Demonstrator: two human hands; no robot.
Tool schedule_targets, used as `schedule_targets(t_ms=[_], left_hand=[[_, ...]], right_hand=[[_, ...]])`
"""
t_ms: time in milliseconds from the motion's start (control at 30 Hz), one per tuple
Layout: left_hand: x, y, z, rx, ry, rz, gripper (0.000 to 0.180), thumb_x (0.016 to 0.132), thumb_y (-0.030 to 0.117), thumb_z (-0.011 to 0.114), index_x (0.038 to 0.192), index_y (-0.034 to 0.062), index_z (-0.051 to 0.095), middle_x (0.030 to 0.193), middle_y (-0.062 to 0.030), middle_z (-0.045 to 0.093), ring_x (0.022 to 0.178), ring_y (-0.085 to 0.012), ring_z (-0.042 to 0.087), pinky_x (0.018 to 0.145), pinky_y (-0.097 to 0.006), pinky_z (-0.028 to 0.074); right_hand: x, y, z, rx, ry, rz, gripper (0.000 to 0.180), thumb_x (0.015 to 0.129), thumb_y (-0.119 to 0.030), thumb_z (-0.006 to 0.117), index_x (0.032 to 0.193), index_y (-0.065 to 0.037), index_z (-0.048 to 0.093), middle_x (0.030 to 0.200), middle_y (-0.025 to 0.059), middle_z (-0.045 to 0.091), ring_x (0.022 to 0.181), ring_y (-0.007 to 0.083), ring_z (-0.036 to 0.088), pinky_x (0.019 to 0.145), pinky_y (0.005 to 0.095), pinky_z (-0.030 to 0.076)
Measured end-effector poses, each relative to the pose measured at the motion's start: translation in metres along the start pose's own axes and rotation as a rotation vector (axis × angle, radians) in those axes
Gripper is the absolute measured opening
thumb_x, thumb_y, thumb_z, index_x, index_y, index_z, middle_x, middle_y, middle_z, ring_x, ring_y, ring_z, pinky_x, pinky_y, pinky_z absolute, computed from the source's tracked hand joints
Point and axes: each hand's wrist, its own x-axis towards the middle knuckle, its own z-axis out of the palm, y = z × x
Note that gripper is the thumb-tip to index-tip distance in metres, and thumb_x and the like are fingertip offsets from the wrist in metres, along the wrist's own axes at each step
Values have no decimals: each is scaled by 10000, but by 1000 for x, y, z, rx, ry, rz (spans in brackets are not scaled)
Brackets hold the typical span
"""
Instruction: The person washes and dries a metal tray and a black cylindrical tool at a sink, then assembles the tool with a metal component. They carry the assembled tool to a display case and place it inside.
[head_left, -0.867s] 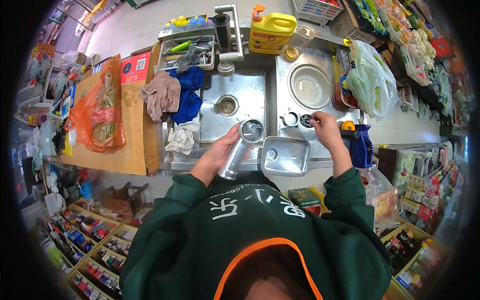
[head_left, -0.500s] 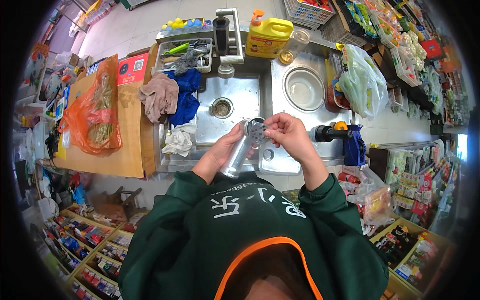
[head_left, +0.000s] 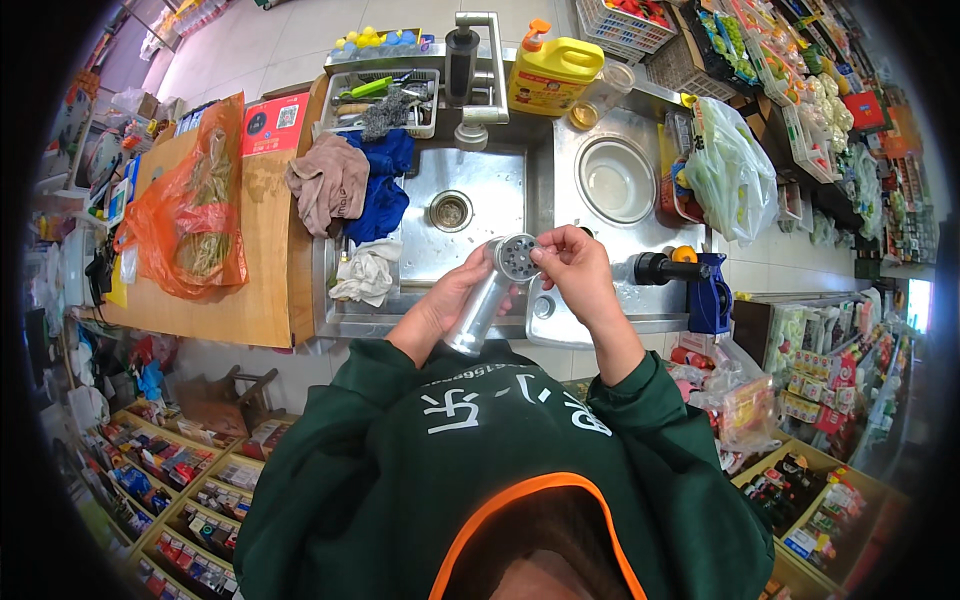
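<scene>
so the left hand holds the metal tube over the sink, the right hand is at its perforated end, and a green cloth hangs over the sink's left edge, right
Not quite: the cloth draped over the sink's left edge is blue, not green, as the head view shows. The rest holds: the left hand holds the metal tube, and the right hand is at its perforated end.

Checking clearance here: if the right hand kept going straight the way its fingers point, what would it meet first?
The right hand points left, fingertips already at the perforated disc end of the silver metal tube held by the left hand. It would press that first.

Dark green sweatshirt (orange-trimmed hood)
</scene>
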Motion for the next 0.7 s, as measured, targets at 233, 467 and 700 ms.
schedule_targets(t_ms=[233, 467, 700], left_hand=[[-2, 0, 0, 1, 14, -10, 625, 986, 281, 492, 1523, 259, 171, 1085, -208, 604, 827, -315, 662, 720, -423, 583], [-2, -3, -6, 16, 14, -5, 579, 1003, 306, 451, 1516, 262, 186, 1098, -211, 598, 836, -313, 661, 729, -416, 575], [-17, 1, -13, -16, 55, 27, 478, 1035, 306, 380, 1491, 243, 248, 1076, -201, 606, 810, -262, 659, 708, -377, 576]], right_hand=[[-3, 12, 11, -103, 125, -148, 238, 819, -8, 709, 1034, -3, 606, 812, -9, 528, 648, 56, 523, 561, 200, 451], [3, 33, -16, -45, 100, -322, 239, 854, -15, 691, 1082, -21, 618, 800, -39, 510, 635, 19, 466, 547, 170, 395], [52, 103, -107, -961, 348, 16, 527, 740, -190, 765, 1220, -92, 572, 1100, 174, 573, 913, 320, 626, 831, 411, 521]])
